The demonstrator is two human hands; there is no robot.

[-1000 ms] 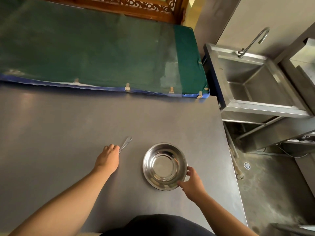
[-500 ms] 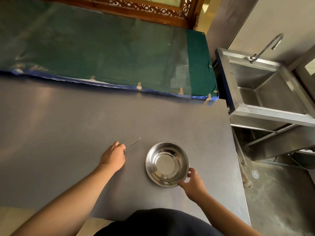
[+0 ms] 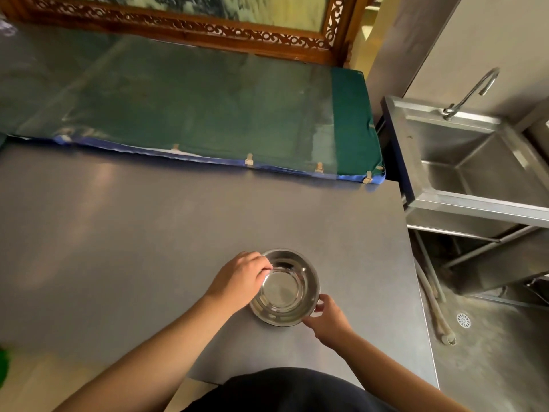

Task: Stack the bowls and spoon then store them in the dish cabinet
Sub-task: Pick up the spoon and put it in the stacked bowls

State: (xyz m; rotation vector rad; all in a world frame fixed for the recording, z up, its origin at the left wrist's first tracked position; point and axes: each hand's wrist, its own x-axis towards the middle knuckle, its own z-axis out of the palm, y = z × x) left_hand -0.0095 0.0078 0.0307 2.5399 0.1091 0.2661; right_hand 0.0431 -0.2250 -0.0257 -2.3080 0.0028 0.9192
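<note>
A shiny steel bowl [image 3: 285, 288] stands on the grey steel table [image 3: 148, 233], near its front right part. My right hand [image 3: 328, 318] grips the bowl's near right rim. My left hand [image 3: 240, 279] is at the bowl's left rim, fingers pinched on the thin steel spoon [image 3: 280, 266], which reaches into the bowl's far side. Most of the spoon is hidden by my fingers and blends with the bowl's reflections. Whether the bowl is a single one or a stack I cannot tell.
A green mat under clear plastic [image 3: 193, 108] lies beyond the table, backed by a carved wooden frame [image 3: 178, 31]. A steel sink [image 3: 475, 162] with a tap [image 3: 472, 93] stands to the right. The table's right edge drops to a wet floor with a drain [image 3: 463, 320].
My left hand has carried the spoon from the table to the right, into the bowl. My right hand has stayed on the bowl's rim. The camera has tilted up a little.
</note>
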